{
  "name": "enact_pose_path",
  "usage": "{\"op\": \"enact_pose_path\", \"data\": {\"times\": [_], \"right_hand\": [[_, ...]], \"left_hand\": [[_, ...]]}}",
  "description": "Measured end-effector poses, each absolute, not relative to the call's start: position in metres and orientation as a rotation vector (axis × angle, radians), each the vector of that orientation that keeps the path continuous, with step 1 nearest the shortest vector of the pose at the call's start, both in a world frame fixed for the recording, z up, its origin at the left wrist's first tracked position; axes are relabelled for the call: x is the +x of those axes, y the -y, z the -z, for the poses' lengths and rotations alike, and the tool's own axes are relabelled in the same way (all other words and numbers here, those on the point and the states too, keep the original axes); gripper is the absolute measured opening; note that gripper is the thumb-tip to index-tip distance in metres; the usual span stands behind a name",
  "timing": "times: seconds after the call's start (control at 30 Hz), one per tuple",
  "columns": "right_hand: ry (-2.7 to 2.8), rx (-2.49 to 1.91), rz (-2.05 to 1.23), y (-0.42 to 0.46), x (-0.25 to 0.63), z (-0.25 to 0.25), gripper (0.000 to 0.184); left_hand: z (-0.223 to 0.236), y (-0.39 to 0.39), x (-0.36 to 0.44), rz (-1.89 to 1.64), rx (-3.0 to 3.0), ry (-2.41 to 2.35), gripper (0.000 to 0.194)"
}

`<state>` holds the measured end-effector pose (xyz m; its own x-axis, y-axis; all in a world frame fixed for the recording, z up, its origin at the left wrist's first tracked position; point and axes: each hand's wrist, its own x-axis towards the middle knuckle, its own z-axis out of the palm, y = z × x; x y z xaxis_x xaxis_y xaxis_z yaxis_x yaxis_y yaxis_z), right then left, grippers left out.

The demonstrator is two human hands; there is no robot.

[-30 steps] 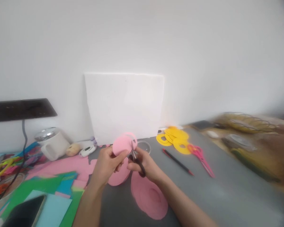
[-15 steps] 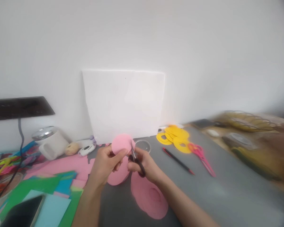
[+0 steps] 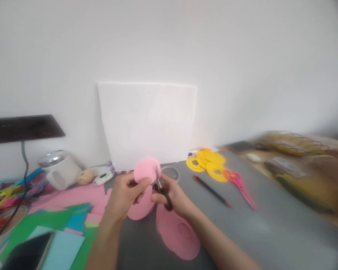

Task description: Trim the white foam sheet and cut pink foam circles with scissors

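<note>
My left hand [image 3: 129, 191] pinches a pink paper circle [image 3: 144, 170] between thumb and fingers, holding it up above the grey table. Black-handled scissors [image 3: 166, 198] are gripped in my right hand [image 3: 171, 195], their blades pointing up at the circle's right edge. Whether the blades have paper between them I cannot make out. Below the hands lies another pink paper circle [image 3: 141, 210], partly covered by my fingers. A fanned stack of pink paper circles [image 3: 180, 236] rests nearer to me, beside my right forearm.
Yellow paper rings [image 3: 217, 171], pink scissors [image 3: 240, 187] and a black-and-red pencil [image 3: 212, 190] lie to the right. A roll of clear tape [image 3: 170, 173] sits behind my right hand. Left are coloured sheets [image 3: 64, 240], a phone [image 3: 28, 253] and a white mug [image 3: 63, 172]. A white board [image 3: 148, 120] leans on the wall.
The pink circle has tilted or shifted very slightly in my left hand, up and to the right. Both hands stay almost where they were, and the table items have not moved.
</note>
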<state>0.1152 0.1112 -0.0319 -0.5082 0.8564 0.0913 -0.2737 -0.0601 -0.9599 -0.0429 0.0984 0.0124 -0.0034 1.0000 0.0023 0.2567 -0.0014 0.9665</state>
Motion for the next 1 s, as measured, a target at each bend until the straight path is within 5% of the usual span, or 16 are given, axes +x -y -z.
{"op": "enact_pose_path", "data": {"times": [1.0], "right_hand": [[1.368, -0.716, -1.684, -0.1125, 0.1159, 0.0393, 0.043]], "left_hand": [[-0.0137, -0.0966, -0.0497, -1.118, 1.398, -1.425, 0.033]]}}
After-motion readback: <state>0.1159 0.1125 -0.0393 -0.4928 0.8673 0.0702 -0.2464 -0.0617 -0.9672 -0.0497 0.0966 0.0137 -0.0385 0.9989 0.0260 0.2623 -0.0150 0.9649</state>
